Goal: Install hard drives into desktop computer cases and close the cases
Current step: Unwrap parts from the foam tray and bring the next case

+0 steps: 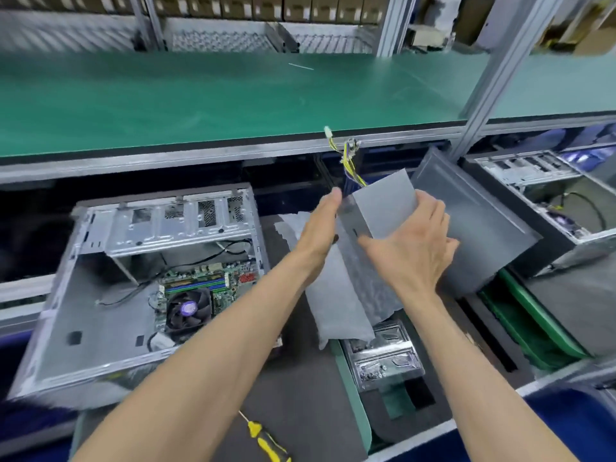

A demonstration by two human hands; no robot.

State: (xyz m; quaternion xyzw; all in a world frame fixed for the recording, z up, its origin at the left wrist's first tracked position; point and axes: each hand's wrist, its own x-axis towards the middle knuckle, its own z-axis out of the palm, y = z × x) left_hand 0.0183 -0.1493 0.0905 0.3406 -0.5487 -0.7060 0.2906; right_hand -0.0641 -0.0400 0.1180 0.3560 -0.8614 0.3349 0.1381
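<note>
We hold a grey metal box up between both hands, above the middle of the counter. Our right hand wraps its near and right sides, thumb across the front face and fingers curled round the far edge. Our left hand lies flat against the box's left side with the fingers straight, pressing rather than gripping. A bundle of yellow, black and purple wires rises from the top of the box and ends in a small white plug.

Just under the box hangs a pale foam bag, its lower end resting on a shiny plastic pouch that lies against a green tray.

To the left, an open computer case lies on its side on the counter, lid off. Inside we see the circuit board with a black fan and loose black cables. We cannot tell whether a hard drive sits in its metal bays.

To the right of our hands, a grey case panel leans tilted against a second open case.

A yellow-and-black screwdriver lies at the near edge of the counter, well apart from both hands. A green shelf runs across above everything.
</note>
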